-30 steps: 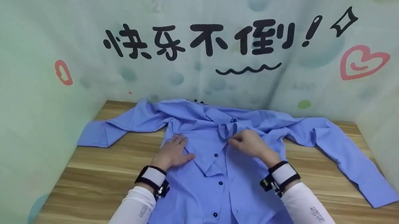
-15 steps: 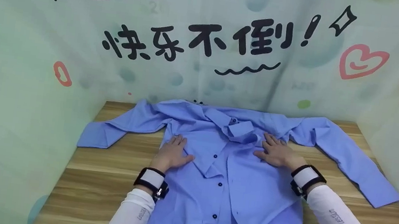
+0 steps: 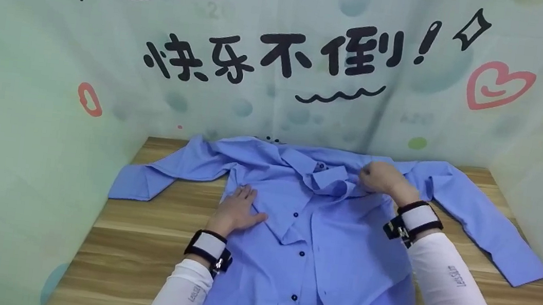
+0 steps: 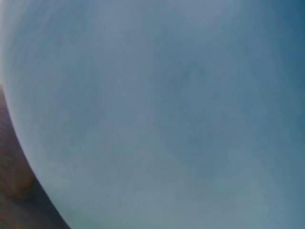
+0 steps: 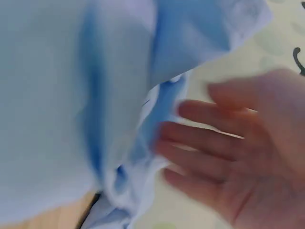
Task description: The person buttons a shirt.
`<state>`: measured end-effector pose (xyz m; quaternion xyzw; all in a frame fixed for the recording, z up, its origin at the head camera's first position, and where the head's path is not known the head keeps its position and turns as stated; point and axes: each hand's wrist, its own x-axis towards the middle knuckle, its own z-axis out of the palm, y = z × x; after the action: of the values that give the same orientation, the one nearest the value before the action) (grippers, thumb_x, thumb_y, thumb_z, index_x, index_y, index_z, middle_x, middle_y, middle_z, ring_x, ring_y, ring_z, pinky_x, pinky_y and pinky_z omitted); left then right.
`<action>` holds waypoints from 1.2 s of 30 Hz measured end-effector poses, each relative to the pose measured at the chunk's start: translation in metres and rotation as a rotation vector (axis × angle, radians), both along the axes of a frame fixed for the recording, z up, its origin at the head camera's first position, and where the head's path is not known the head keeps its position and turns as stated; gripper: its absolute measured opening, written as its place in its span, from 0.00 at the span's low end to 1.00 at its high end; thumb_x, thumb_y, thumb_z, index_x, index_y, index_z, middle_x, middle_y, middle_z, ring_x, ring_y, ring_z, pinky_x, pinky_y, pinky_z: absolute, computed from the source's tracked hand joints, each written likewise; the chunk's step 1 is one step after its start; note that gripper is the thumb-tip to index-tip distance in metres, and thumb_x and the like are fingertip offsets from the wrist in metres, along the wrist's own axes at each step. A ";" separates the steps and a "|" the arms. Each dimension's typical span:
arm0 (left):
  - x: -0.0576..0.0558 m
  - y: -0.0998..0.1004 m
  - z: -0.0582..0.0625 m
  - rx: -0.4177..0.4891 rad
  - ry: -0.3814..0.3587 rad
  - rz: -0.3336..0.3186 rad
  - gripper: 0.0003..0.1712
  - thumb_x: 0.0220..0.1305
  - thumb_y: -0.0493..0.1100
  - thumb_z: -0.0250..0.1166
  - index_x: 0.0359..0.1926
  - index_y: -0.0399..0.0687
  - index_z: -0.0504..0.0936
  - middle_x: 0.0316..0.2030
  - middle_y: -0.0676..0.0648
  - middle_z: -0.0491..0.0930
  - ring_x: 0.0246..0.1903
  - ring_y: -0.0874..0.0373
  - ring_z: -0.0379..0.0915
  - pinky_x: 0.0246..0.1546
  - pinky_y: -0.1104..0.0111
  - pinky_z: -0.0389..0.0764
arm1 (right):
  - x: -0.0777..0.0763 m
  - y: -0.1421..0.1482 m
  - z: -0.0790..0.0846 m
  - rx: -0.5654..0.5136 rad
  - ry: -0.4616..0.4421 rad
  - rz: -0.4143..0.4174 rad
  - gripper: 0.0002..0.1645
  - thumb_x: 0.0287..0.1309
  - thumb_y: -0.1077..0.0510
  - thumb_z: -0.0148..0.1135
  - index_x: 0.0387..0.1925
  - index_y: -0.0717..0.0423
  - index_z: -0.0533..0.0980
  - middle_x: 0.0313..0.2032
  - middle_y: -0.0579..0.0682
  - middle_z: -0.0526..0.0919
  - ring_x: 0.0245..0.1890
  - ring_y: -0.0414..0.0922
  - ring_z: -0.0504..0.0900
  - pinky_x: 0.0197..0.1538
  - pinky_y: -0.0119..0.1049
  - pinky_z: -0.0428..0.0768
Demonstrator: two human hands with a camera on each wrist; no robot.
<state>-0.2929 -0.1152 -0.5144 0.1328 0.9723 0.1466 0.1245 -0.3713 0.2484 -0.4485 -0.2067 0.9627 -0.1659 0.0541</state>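
A blue long-sleeved shirt (image 3: 267, 271) with dark buttons lies front up, its front partly unfastened and the collar at the far side. My left hand (image 3: 236, 210) rests flat on the shirt's left chest, fingers spread and thumb out. Close over the cloth right of the collar is my right hand (image 3: 383, 177), its fingers bent. The right wrist view shows that hand (image 5: 243, 148) blurred, with fingertips at the edge of the shirt (image 5: 128, 95) and no cloth between thumb and fingers. Pale blue cloth (image 4: 167, 114) fills most of the left wrist view.
The shirt's sleeves stretch out to both sides on the wooden table (image 3: 134, 260). A pale printed curtain (image 3: 276, 117) with black lettering stands right behind the table, with more of it along both sides.
My right hand has gone from the front placket to lying flat on the right chest, then up beside the collar. Ruffled cloth by the collar has been spread rightward. My left hand has stayed put.
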 end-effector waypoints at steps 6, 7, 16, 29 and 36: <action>-0.001 0.000 -0.002 -0.015 0.004 -0.011 0.48 0.74 0.64 0.53 0.78 0.33 0.54 0.78 0.32 0.47 0.78 0.37 0.41 0.75 0.46 0.47 | -0.017 -0.038 -0.006 -0.321 0.078 -0.048 0.21 0.75 0.56 0.51 0.55 0.67 0.81 0.40 0.64 0.86 0.31 0.51 0.82 0.48 0.51 0.79; -0.001 0.000 -0.002 -0.021 0.004 -0.010 0.49 0.74 0.64 0.53 0.78 0.33 0.54 0.78 0.32 0.47 0.78 0.37 0.41 0.75 0.46 0.47 | -0.020 -0.045 -0.010 -0.350 0.073 -0.053 0.22 0.75 0.57 0.51 0.60 0.66 0.79 0.41 0.65 0.86 0.30 0.50 0.82 0.48 0.50 0.80; 0.003 0.000 -0.001 -0.051 -0.008 -0.007 0.49 0.74 0.65 0.52 0.78 0.33 0.53 0.78 0.32 0.48 0.78 0.38 0.41 0.75 0.47 0.49 | -0.037 -0.071 -0.045 -0.309 -0.047 -0.082 0.21 0.70 0.63 0.53 0.58 0.72 0.78 0.46 0.66 0.84 0.40 0.55 0.80 0.49 0.47 0.78; 0.002 0.004 0.001 -0.026 -0.008 -0.011 0.49 0.74 0.65 0.53 0.78 0.33 0.53 0.78 0.32 0.47 0.78 0.37 0.41 0.75 0.45 0.48 | -0.031 -0.077 -0.051 -0.358 0.019 -0.171 0.11 0.67 0.63 0.59 0.39 0.65 0.85 0.36 0.57 0.86 0.35 0.50 0.79 0.41 0.42 0.76; 0.001 -0.001 0.000 -0.002 0.000 -0.012 0.49 0.73 0.64 0.55 0.77 0.32 0.54 0.78 0.31 0.49 0.77 0.36 0.42 0.74 0.44 0.48 | -0.024 -0.091 -0.027 -0.627 -0.055 -0.155 0.14 0.73 0.60 0.57 0.43 0.67 0.84 0.37 0.57 0.85 0.35 0.46 0.80 0.42 0.36 0.77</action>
<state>-0.2922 -0.1157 -0.5142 0.1384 0.9716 0.1451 0.1256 -0.3951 0.1575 -0.4760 -0.1350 0.8757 -0.4636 0.0010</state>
